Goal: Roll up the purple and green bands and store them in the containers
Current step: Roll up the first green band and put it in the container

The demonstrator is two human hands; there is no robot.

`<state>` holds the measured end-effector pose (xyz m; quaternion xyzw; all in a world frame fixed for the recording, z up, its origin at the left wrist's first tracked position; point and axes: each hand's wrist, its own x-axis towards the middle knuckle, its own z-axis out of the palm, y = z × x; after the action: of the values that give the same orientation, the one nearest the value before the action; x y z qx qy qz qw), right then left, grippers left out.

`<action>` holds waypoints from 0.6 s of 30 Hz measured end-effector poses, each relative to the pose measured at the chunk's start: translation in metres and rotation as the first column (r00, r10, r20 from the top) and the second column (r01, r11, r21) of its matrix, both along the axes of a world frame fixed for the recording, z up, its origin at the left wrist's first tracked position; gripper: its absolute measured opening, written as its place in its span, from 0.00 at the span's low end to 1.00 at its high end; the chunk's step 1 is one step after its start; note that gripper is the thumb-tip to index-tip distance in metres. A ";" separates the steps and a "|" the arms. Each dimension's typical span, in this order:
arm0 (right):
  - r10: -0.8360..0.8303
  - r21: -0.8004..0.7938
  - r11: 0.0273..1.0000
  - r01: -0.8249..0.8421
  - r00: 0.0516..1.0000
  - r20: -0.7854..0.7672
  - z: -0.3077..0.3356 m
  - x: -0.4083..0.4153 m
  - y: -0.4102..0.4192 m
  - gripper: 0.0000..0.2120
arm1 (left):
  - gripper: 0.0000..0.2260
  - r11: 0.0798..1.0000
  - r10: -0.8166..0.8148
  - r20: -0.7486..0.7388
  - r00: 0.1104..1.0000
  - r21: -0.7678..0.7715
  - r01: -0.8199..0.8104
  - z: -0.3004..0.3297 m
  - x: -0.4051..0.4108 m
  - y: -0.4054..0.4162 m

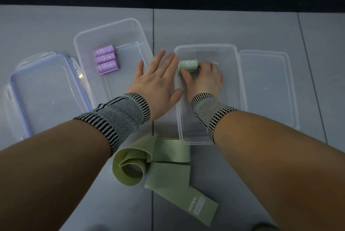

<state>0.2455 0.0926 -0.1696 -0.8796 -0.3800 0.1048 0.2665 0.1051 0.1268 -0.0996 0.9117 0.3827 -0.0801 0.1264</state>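
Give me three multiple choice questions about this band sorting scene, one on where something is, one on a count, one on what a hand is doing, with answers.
1. Where is the rolled green band?
A. in the right container
B. on the blue-rimmed lid
C. on the floor

2. How many rolled purple bands lie in the left container?
A. one
B. three
C. five

3. What is the left hand doing?
A. gripping a lid
B. pinching a band
C. spread flat, holding nothing

Answers: 1 A, the right hand holds it inside that container. 2 B, three rolls marked 10 LB. 3 C, its fingers are straight.
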 end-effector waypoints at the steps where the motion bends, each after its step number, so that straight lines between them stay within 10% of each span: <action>1: 0.000 0.000 1.000 0.000 1.000 0.000 0.000 0.000 0.000 0.20 | 0.34 1.000 -0.002 -0.001 1.000 0.000 0.002 0.000 0.000 0.000; 18: 0.025 -0.017 1.000 -0.026 0.998 -0.060 0.010 0.003 -0.003 0.18 | 0.35 1.000 0.010 0.005 1.000 0.005 -0.010 -0.001 0.001 -0.001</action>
<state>0.2481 0.0894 -0.1597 -0.8735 -0.3821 0.1379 0.2683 0.1058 0.1263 -0.1005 0.9102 0.3874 -0.0763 0.1254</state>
